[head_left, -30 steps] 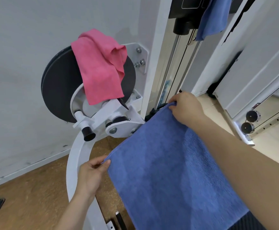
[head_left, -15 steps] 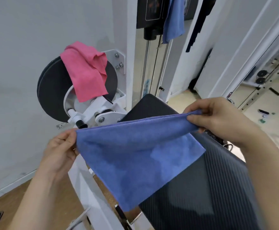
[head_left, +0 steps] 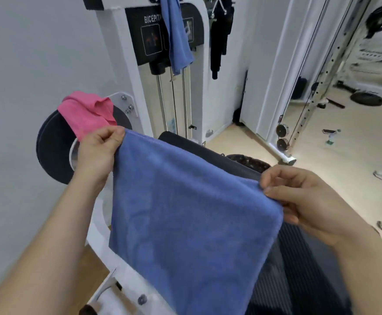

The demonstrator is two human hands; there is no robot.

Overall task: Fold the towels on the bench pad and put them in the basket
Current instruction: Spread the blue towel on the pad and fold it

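Seemingly bare forearms point(head_left: 49, 235), left hand point(head_left: 97, 155), right hand point(head_left: 310, 201).

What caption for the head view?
Left hand and right hand pinch the blue towel by its top edge over the bench pad; pink towel drapes the black disc.

Gym: bicep mach. point(head_left: 147, 37), wt plate point(head_left: 367, 99).

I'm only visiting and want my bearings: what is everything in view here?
held towel: one, blue, over the bench pad
hanging towel: one, blue, draped from the machine's top
pink towel: one, pink, draped over the disc
disc: one, black, left of the machine
bench pad: one, black, ribbed, below the held towel
basket: one, dark, beyond the pad, mostly hidden
machine: one, white, by the wall
left hand: one, pinching the held towel's left top corner
right hand: one, pinching its right top corner
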